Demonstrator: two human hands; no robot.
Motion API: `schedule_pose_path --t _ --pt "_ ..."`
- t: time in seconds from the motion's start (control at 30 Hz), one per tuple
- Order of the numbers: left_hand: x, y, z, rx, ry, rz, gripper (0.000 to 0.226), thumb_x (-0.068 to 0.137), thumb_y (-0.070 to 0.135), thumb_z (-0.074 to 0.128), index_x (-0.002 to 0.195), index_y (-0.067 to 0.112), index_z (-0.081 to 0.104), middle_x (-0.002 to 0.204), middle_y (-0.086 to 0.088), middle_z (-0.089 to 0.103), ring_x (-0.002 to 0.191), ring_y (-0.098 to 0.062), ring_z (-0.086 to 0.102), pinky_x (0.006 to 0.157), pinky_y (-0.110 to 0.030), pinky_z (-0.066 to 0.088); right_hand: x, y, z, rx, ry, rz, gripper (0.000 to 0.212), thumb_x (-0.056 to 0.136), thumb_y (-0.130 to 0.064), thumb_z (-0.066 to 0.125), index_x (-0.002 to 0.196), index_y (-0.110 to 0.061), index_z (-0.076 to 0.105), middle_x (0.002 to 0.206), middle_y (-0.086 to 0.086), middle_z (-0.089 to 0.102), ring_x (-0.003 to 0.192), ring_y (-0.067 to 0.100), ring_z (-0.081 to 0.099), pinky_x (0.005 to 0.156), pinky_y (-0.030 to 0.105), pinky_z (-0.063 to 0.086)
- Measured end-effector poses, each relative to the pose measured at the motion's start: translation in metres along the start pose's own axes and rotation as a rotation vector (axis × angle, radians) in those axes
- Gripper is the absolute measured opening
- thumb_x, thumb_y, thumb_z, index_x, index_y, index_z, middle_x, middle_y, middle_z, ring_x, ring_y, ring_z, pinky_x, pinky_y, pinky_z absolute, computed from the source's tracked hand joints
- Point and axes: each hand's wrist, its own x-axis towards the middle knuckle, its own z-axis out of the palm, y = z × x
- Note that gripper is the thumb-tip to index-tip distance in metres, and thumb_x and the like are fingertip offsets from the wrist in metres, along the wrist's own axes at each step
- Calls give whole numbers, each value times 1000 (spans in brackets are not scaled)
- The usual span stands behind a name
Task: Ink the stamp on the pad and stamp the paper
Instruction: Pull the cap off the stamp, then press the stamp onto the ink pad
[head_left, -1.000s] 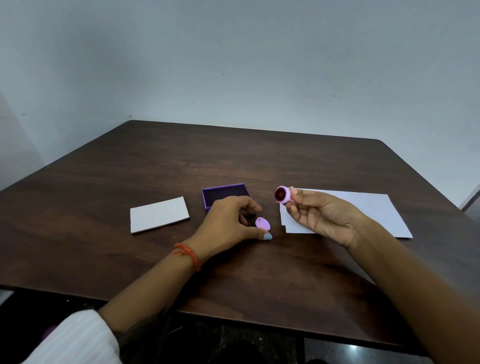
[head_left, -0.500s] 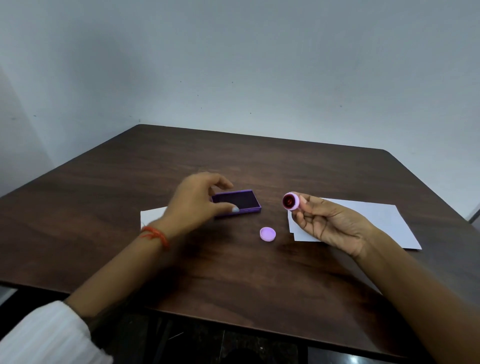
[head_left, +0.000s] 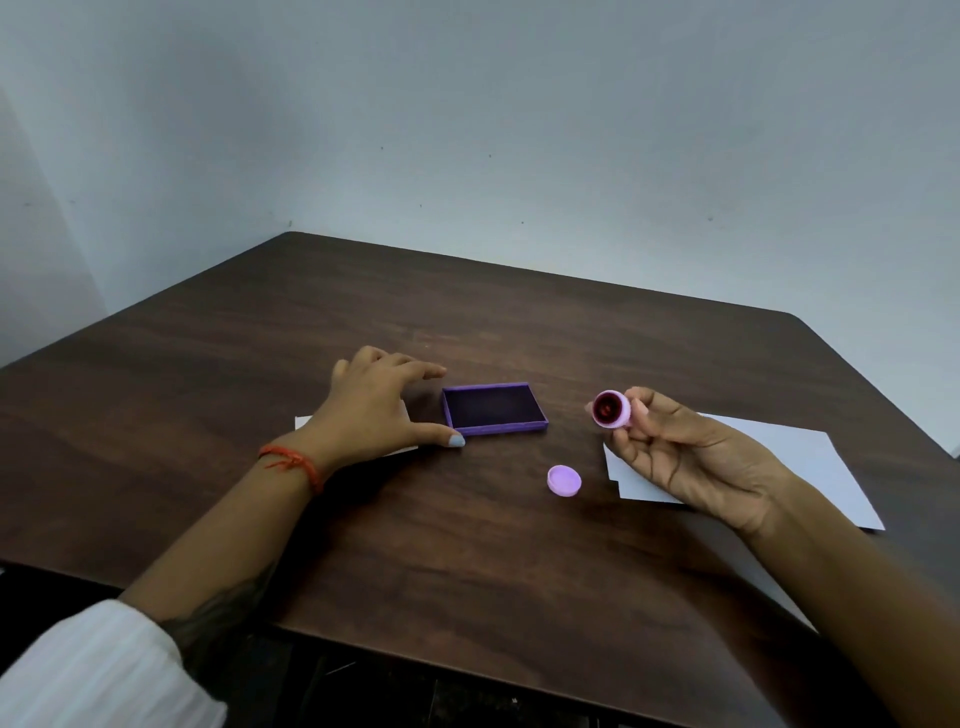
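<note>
stamp (head_left: 612, 409) lies sideways, red face turned leftward toward pad (head_left: 493, 408) | pinched at right hand (head_left: 691, 457) fingertips | left hand (head_left: 375, 410) spread, holding nothing, beside pad

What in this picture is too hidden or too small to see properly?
- Design on the stamp: head view, too small and dark inside its pink rim.
- White card: mostly hidden by the left hand.
- Paper: its near-left part is covered by the right hand.
- Whether the ink pad is wet: cannot tell.
</note>
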Motion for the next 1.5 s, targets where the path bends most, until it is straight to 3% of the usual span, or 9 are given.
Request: schedule_pose_path --t 0.23,0.4,0.63,0.73,1.03,1.17,1.23,1.33,1.5 --pt "2 3 1 -55 2 42 69 61 69 61 121 35 53 119 7 59 114 -17 37 81 -34 23 6 -1 8 -113 0 -48 27 65 0 57 80 -10 77 87 3 77 85 12 72 65 17 57" --pt "2 2 2 -82 -12 50 66 60 69 62 118 37 54 124 6 56 116 -17 36 85 -34 24 11 -5 13 -164 -7 -54 28 47 -3 71 73 -12 76 89 8 76 90 21 71 74 24 59" --pt "3 5 2 -137 -43 20 75 60 67 65 125 33 50 120 6 60 114 -16 38 86 -34 24 27 -5 24 -256 -65 -80 24 64 -2 61 78 -16 75 85 2 77 82 14 72 64 21 57" --pt "1 7 1 -122 -47 36 75 59 68 64 124 32 51 117 6 61 111 -16 39 84 -34 24 37 -5 31 -471 -58 -143 25 65 -6 67 87 -17 73 85 -2 77 80 8 70 64 16 55" --pt "1 11 5 -96 -54 70 79 58 72 62 125 33 50 117 7 59 108 -15 37 82 -33 22 62 9 72 -1591 -39 -533 15 72 -10 69 86 -16 72 80 2 73 68 13 63 63 14 44" --pt "2 9 8 -88 -61 89 78 58 76 57 125 38 48 116 8 56 105 -12 34 81 -34 21 68 11 81 -1708 -134 -543 13 76 -14 66 87 -18 72 67 -5 62 56 2 52 54 11 34" --pt "2 9 9 -74 -60 95 78 57 77 55 125 38 48 112 8 54 102 -12 33 81 -34 21 72 12 81 -1754 -134 -567 13 77 -13 64 87 -17 72 66 -3 59 54 3 48 55 19 32" --pt "3 10 12 -75 -44 103 77 57 79 52 122 37 51 104 8 51 98 -12 33 79 -34 21 75 19 76 -1813 -112 -642 11 76 -14 63 84 -14 69 70 0 62 63 16 50 58 24 28" --pt "4 12 13 -90 -9 102 69 58 76 56 114 35 56 100 11 49 97 -11 32 79 -33 21 75 33 69 -1857 -78 -707 12 81 -14 58 91 -18 65 83 1 65 73 11 43 65 23 29"
